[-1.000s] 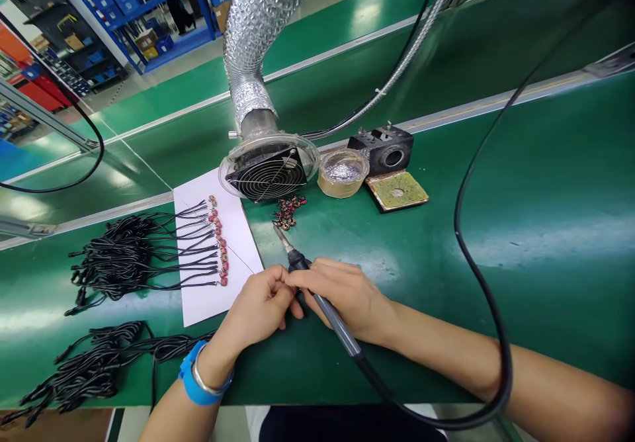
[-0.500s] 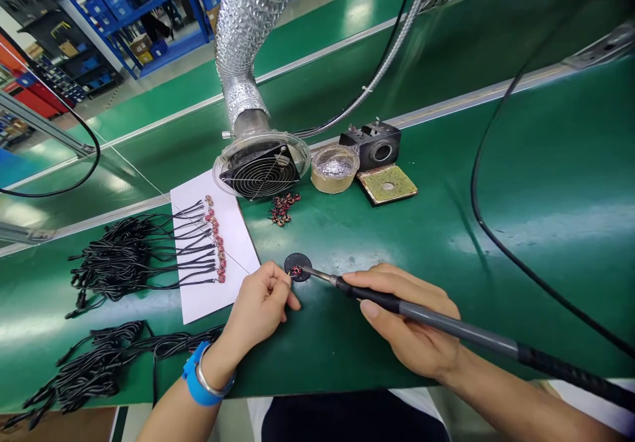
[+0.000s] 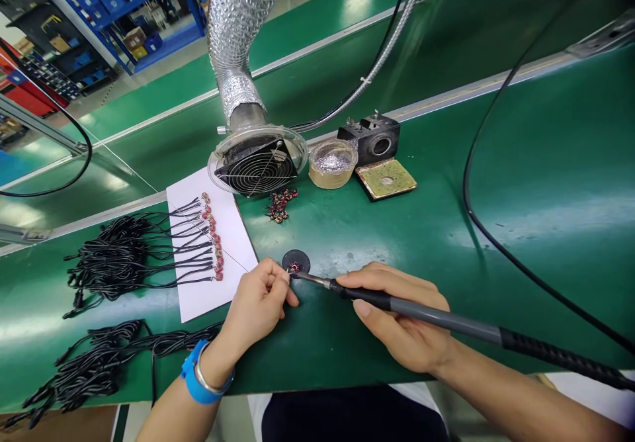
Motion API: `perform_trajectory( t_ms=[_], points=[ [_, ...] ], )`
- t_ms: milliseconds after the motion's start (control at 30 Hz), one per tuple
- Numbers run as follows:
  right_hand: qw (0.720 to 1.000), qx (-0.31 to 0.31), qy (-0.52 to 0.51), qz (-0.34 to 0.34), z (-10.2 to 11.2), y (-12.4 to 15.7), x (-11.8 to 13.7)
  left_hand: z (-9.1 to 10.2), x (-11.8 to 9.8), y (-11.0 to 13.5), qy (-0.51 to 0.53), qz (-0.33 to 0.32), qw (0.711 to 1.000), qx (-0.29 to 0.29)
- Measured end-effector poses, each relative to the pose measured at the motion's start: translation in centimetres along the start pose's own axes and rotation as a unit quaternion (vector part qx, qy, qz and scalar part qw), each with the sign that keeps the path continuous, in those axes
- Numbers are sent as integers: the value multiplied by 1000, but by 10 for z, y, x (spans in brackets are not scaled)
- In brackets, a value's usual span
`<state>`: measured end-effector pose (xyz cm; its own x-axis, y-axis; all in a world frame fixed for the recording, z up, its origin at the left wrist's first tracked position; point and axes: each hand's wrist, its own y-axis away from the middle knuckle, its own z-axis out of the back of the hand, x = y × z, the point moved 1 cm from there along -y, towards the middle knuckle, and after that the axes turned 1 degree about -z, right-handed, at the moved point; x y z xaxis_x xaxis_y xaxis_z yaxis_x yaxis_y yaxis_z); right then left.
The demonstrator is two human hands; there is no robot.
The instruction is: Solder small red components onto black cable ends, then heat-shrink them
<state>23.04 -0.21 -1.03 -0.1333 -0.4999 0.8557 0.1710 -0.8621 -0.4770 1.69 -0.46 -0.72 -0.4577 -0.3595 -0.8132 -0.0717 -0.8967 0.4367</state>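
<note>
My right hand (image 3: 404, 316) grips a soldering iron (image 3: 441, 319) like a pen, its tip pointing left. The tip meets a small red coil part (image 3: 294, 267) that lies on a round black disc (image 3: 299, 257). Just left of the disc, my left hand (image 3: 262, 303) pinches thin solder wire (image 3: 235, 261), which trails back across the white sheet. Its fingertips are close to the iron's tip, and they partly hide the wire's end. Beyond the disc sits a loose pile of similar red and black coil parts (image 3: 282, 205).
A fume extractor (image 3: 260, 167) hangs over the bench. Behind stand a solder tub (image 3: 333, 167), an iron stand (image 3: 380, 141) and a yellow sponge (image 3: 387, 178). Black cables (image 3: 116, 257) with red ends lie across white paper (image 3: 198, 300); another cable bundle (image 3: 99, 362) lies nearer.
The iron and my right hand have shifted slightly left and down, bringing the tip to the coil's lower edge. My left hand stays pinched on the solder wire. The whole view has shifted a little.
</note>
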Motion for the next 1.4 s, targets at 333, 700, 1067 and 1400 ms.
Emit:
perform_trajectory(
  t_ms=[333, 700, 1067, 1400],
  points=[
    [1000, 4, 4, 11, 0, -3, 6, 1, -1, 0, -19, -6, 1000, 9],
    [999, -12, -21, 29, 2, -3, 5, 1, -3, 0, -20, 0, 1000, 8],
    [998, -44, -16, 46, 4, -10, 4, 2, -2, -2, -5, 11, 1000, 3],
    [997, 43, 18, 61, -7, -43, 9, 3, -4, -3, -9, 1, 1000, 6]
  ],
)
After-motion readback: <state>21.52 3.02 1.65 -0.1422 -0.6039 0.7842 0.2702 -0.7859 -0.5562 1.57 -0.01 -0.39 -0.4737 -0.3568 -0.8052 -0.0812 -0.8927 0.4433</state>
